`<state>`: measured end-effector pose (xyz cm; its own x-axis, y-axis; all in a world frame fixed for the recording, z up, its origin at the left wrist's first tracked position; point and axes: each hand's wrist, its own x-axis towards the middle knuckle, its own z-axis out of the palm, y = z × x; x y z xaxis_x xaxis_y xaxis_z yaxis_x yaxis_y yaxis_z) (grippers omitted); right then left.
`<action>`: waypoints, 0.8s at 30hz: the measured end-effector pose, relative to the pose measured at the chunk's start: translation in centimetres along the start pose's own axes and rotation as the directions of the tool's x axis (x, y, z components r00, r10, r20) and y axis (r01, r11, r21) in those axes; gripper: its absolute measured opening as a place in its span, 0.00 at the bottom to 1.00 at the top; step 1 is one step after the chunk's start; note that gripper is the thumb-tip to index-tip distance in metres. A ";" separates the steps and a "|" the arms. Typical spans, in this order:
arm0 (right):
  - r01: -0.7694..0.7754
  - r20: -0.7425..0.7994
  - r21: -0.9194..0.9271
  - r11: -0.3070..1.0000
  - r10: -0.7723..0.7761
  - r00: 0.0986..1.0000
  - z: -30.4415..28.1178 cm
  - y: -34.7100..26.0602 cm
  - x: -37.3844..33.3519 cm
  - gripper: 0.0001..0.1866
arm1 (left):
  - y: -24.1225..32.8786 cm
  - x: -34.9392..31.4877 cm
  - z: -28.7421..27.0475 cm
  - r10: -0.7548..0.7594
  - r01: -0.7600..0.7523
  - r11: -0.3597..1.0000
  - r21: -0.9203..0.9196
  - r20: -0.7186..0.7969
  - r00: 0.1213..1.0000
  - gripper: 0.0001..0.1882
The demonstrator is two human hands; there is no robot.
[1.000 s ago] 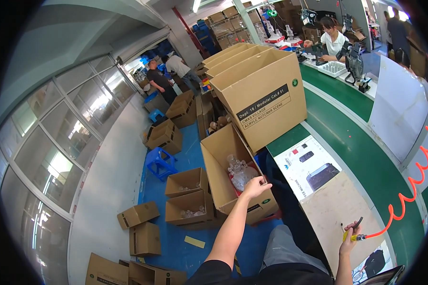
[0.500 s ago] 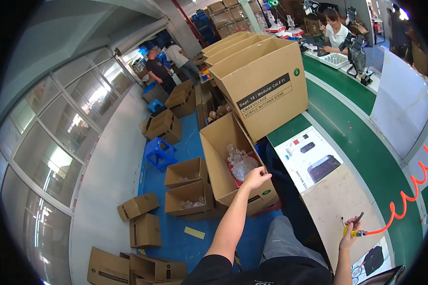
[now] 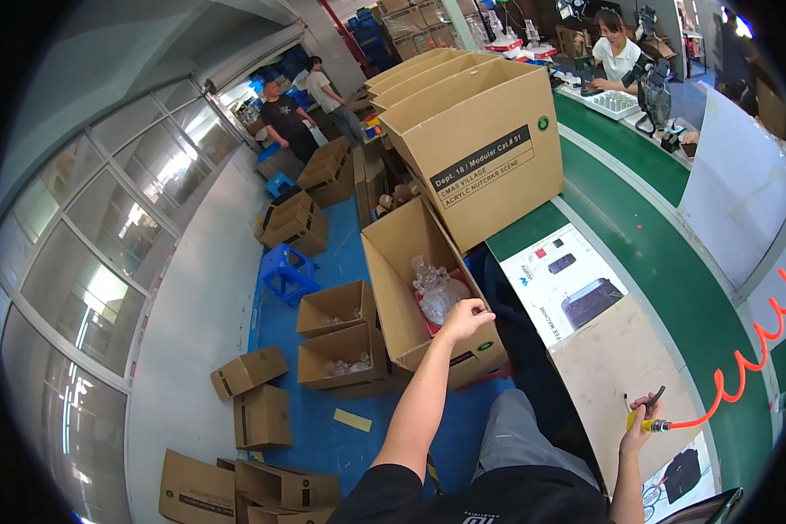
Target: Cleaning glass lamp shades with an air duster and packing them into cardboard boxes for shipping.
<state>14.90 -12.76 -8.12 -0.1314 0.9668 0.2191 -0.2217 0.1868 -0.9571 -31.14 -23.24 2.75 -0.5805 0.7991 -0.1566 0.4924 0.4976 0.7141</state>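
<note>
Head view: the fingers of my left hand bunch at an open carton's rim, whether pinching it I cannot tell; my right hand wraps a yellow air gun. Clear ornaments sit inside the carton.

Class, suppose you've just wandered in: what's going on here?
A person's left hand is at the rim of an open carton with clear, glassy-looking pieces inside. The right hand holds a yellow tool on a coiled orange hose, near a tan board. A larger carton stands beyond.
</note>
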 end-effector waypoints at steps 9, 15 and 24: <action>-0.004 -0.005 0.015 1.000 0.004 1.000 0.0 0.0 0.1 0.16 | -0.5 0.3 0.2 0.051 -0.052 0.999 -0.010 -0.022 0.998 0.18; -0.010 -0.007 0.032 0.999 0.010 1.000 -0.3 0.1 0.1 0.16 | 0.1 -0.1 0.3 0.051 -0.050 0.998 0.037 -0.024 0.998 0.17; -0.011 -0.014 0.051 0.999 0.012 1.000 0.0 -0.1 0.0 0.17 | 1.4 -1.1 0.2 0.041 -0.023 0.980 0.197 -0.085 0.996 0.20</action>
<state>14.91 -12.83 -7.99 -0.1208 0.9712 0.2054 -0.2689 0.1672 -0.9486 -29.67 -23.36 3.83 -0.6130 0.7871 -0.0685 0.6239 0.5355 0.5693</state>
